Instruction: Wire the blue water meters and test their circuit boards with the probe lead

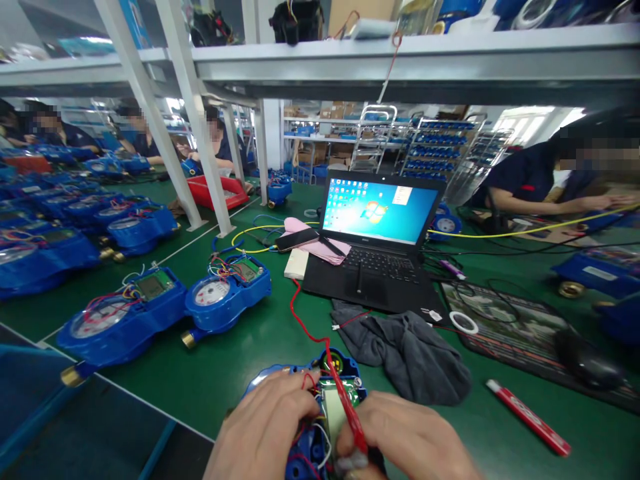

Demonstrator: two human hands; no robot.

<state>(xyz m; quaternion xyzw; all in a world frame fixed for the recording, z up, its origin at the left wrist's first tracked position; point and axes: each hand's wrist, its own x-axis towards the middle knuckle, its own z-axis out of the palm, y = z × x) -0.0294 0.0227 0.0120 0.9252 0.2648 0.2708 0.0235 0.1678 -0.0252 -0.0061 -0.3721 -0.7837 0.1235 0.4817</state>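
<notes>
A blue water meter [306, 450] lies before me at the bottom edge, its cover off, showing a green circuit board and loose wires. Over its left side lies my left hand [267, 427], fingers bent and gripping it beside the board and a red wire. My right hand [407, 437] is closed at the board's right side around the end of a red cable [345, 397]; a greyish tip shows under the fingers, partly cut off. That cable runs up to a small white box [297, 264] beside the laptop [373, 267].
Two more open water meters [227, 293] stand left, with many others behind. A grey cloth [400, 357], white ring [463, 323], red marker [527, 417], mouse [590, 357] and mouse pad [500, 333] lie right. Shelf posts [193, 113] rise from the bench. Co-workers sit left and right.
</notes>
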